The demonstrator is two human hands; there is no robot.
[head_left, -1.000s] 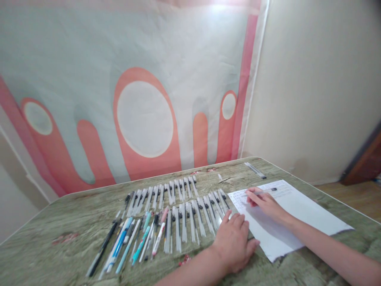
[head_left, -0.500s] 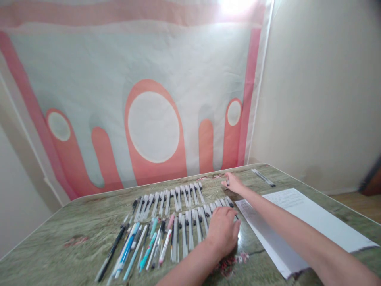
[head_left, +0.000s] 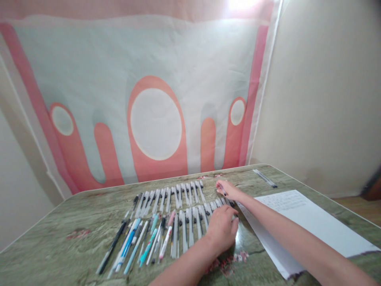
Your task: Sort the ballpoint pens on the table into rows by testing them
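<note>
Capped pens with clear barrels lie side by side in two rows, a back row (head_left: 178,196) and a front row (head_left: 190,226). My left hand (head_left: 223,226) rests over the right end of the front row, fingers curled onto the pens there; what its fingertips hold is hidden. Just right of the back row, my right hand (head_left: 228,190) pinches a dark-tipped pen (head_left: 222,190) above the table. Coloured pens, among them a blue one (head_left: 126,248) and a teal one (head_left: 148,248), lie at the front left beside a black pen (head_left: 111,248).
White sheets of paper (head_left: 309,222) with handwriting lie under my right forearm. A few clear pens (head_left: 264,178) are at the back right of the green marbled table (head_left: 53,234). Behind it hangs a pink and grey patterned cloth (head_left: 166,47).
My right hand has moved left, toward the back row, with the pen in its fingers. My left hand has barely moved. The view has shifted slightly.
</note>
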